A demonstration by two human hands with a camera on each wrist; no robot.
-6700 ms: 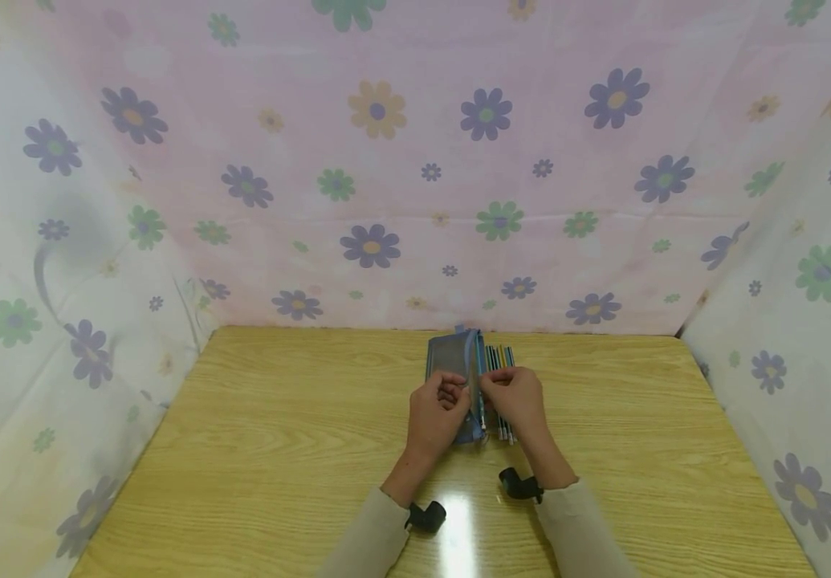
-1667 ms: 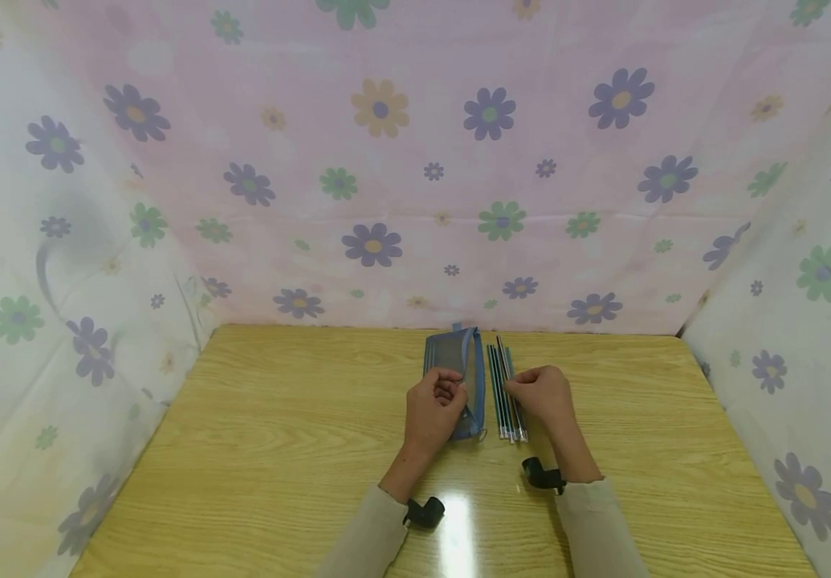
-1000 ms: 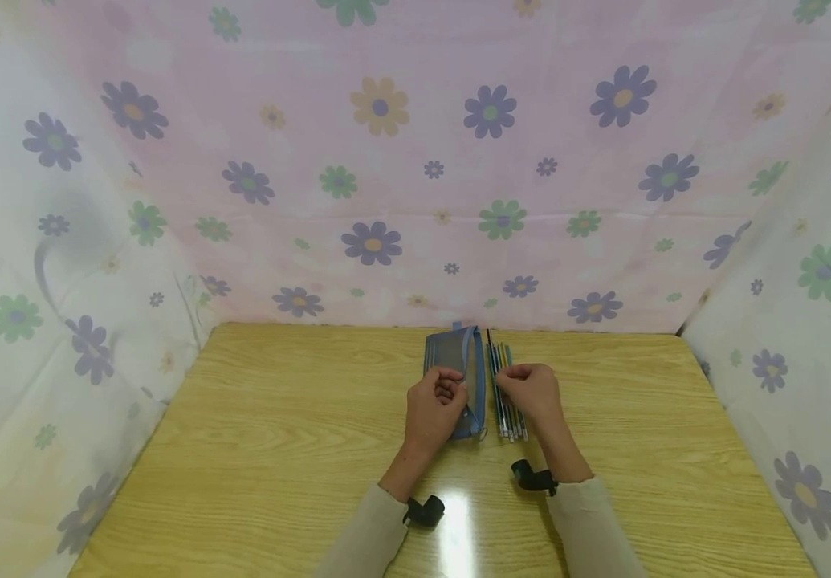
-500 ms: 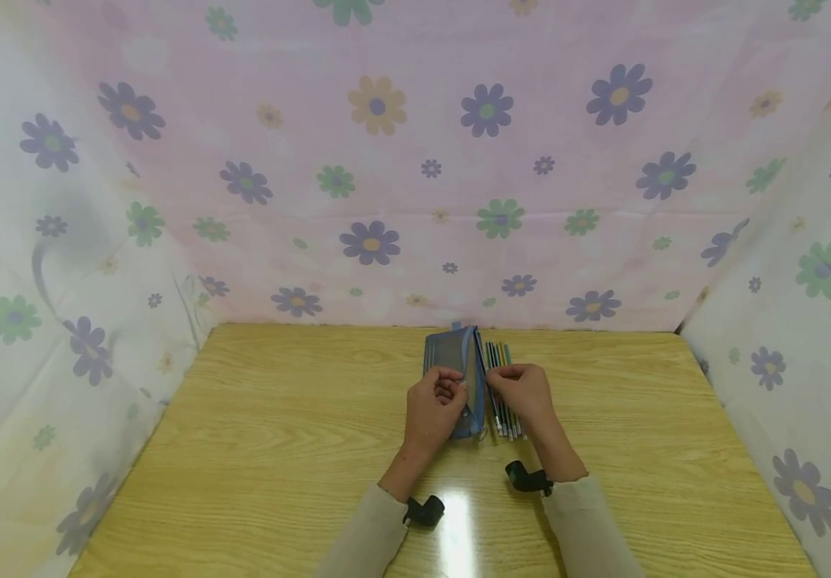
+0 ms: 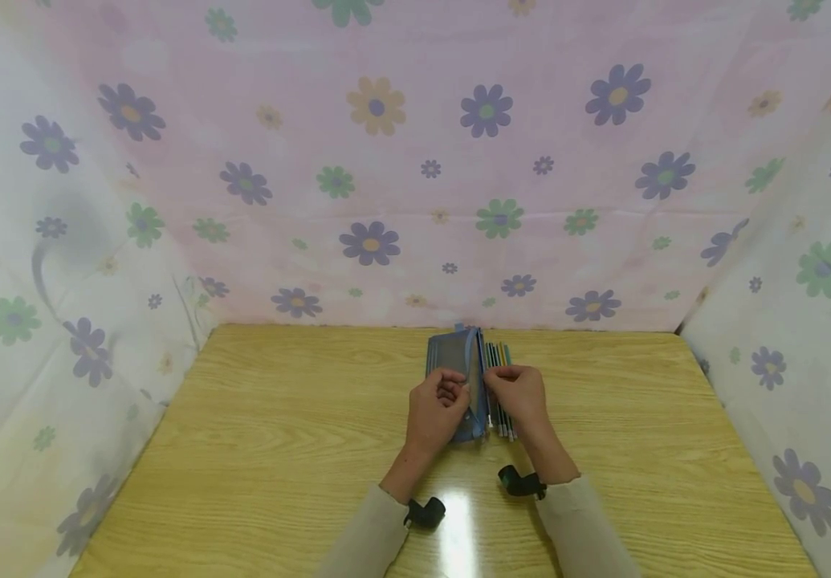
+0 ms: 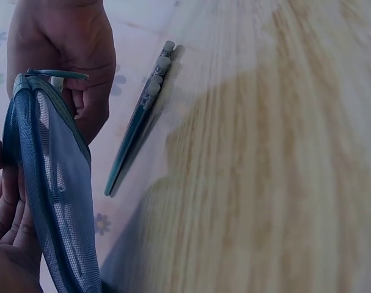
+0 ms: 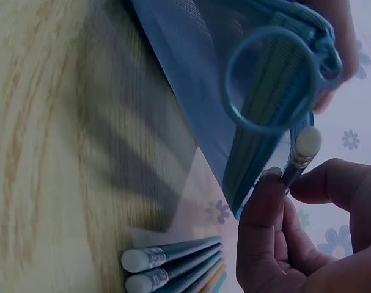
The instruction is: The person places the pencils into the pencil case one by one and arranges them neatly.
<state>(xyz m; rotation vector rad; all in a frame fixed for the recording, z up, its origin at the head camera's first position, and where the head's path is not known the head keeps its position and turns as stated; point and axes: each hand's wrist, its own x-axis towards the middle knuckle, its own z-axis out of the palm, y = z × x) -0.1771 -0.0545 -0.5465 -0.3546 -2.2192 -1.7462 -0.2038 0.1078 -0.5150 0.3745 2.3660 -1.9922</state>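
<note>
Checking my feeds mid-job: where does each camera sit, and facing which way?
Head: on the person's head, facing forward and down at the blue mesh zip pouch and yellow wood-grain table; left hand, right hand and beige fabric sleeves show.
Left wrist: on that wrist, facing the pouch's zip edge; left hand lower left, right hand above.
Right wrist: on that wrist, facing the pinched slim white-erasered pencil; right hand lower right.
Both wrist views share pouch and both hands.

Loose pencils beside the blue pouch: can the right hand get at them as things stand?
Probably not yet: the right hand pinches another pencil at the blue pouch. Otherwise the way looks free: the loose pencils lie close by, no object seen over them.
</note>
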